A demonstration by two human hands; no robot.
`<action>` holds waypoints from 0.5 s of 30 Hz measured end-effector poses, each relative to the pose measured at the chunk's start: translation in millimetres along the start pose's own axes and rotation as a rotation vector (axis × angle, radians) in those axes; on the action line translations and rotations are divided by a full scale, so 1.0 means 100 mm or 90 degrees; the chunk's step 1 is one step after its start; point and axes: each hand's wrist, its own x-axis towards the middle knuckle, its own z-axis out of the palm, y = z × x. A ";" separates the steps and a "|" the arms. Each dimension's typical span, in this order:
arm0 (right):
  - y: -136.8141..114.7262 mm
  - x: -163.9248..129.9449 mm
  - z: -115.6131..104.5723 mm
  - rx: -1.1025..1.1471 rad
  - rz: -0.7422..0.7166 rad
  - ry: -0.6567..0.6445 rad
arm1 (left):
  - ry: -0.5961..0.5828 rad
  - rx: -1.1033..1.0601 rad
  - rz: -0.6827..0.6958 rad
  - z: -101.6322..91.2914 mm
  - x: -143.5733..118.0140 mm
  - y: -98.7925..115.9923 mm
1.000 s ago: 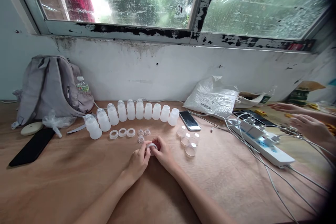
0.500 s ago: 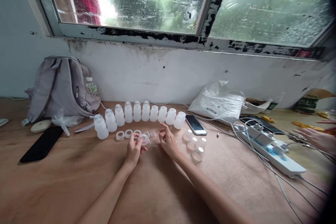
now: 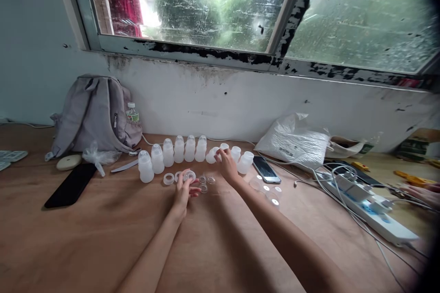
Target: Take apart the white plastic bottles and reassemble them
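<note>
Small frosted white bottles stand in a curved row along the table; those on the left wear clear dome caps, those on the right are uncapped bottles. My right hand has its fingers closed on an uncapped bottle that leans to the left. Lower down, my left hand pinches a white ring with a clear centre. Beside it lie a loose white ring and several thin clear rings. Clear round lids are grouped right of my right forearm.
A phone and a plastic packet lie behind right. Farther right are a power strip with cables and another person's hand. At left stand a grey backpack and a black phone-like slab.
My right hand has moved forward to the row and closed on an uncapped bottle, which now tilts left. My left hand still holds the ring, turned more upright. The view has swung slightly left.
</note>
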 end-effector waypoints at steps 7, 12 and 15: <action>0.02 -0.48 -0.40 0.125 0.010 0.172 | -0.045 -0.144 -0.044 0.06 -0.02 0.00; -0.03 -0.85 -0.43 0.189 -0.047 0.149 | -0.064 -0.162 -0.058 0.14 -0.12 0.00; -0.01 -1.02 -0.29 0.224 -0.080 0.106 | -0.064 -0.133 -0.039 0.15 -0.15 -0.04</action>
